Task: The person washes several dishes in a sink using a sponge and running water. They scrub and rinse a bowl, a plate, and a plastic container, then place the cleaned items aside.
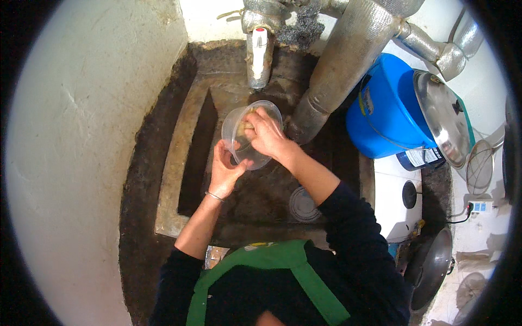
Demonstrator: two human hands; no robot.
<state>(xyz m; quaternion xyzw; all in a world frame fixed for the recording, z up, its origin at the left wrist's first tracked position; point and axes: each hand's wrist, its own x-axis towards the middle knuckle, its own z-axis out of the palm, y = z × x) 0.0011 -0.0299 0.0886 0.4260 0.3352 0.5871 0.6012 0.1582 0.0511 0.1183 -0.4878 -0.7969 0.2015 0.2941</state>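
A clear plastic tub [252, 159] is tilted over the dark sink basin [257, 195], below a foil-wrapped tap [258, 61] with a white handle. My left hand [227, 169] grips the tub's lower left side, thumb and fingers about its rim. Inside the tub, my right hand [265, 132] presses a yellowish wad [246, 128], perhaps a cloth or sponge, against the wall; my fingers partly hide it. On the basin floor near my right forearm lies a round clear plastic lid [305, 204].
A thick foil-wrapped pipe [346, 61] slants down into the sink's right side. Right of it stand a blue bucket [379, 118] and a metal lid [442, 118]. A wire strainer [479, 167] and a wok [432, 269] are farther right. A plastered wall [81, 142] rises on the left.
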